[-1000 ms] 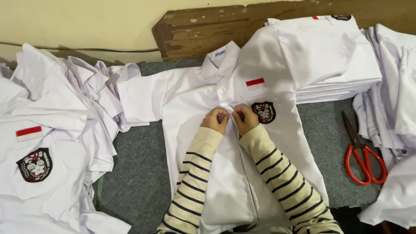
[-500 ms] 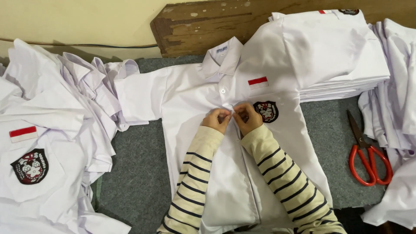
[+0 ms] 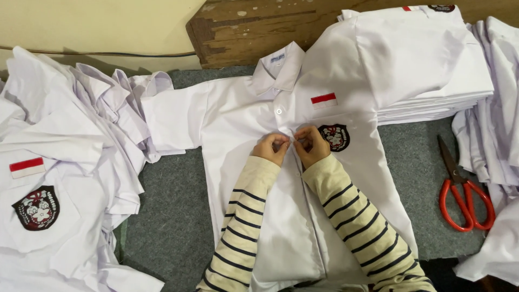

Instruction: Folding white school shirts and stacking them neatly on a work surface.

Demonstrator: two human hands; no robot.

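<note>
Our white shirt (image 3: 281, 162) lies spread on the grey mat (image 3: 173, 227), between a loose heap (image 3: 59, 162) and a folded stack (image 3: 427, 65). Since a second ago, our left hand (image 3: 272, 148) and right hand (image 3: 310, 145) have hardly moved, both pinching the shirt's front edge below the top button (image 3: 279, 111), so we judge that fastening unfinished.

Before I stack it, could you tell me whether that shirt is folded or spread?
Spread: the shirt lies flat, sleeve out, hands at its placket.

left hand (image 3: 272, 147) and right hand (image 3: 310, 144) meet, each grip seemingly pinched closed.
</note>
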